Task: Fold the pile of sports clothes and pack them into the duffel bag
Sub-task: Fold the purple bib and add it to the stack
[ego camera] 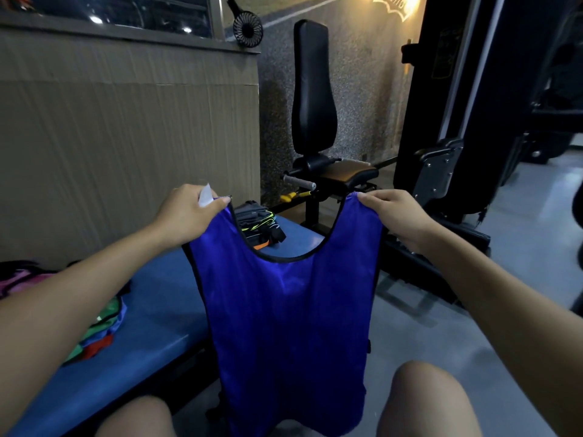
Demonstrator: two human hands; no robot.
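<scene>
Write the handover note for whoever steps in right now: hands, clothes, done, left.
Left hand pinches one shoulder strap of the blue vest; right hand pinches the other. The vest hangs unfolded in the air between the knees.
Unfolded coloured clothes lie on the blue bench at left; a dark stack with neon trim sits at the bench's far end, bag or folded clothes unclear.
Done: vest picked up.
Left: fold it, fold the rest, pack.

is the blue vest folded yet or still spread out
Spread out, not folded. The blue vest hangs full length, the left hand and right hand each pinching a shoulder strap.
</scene>
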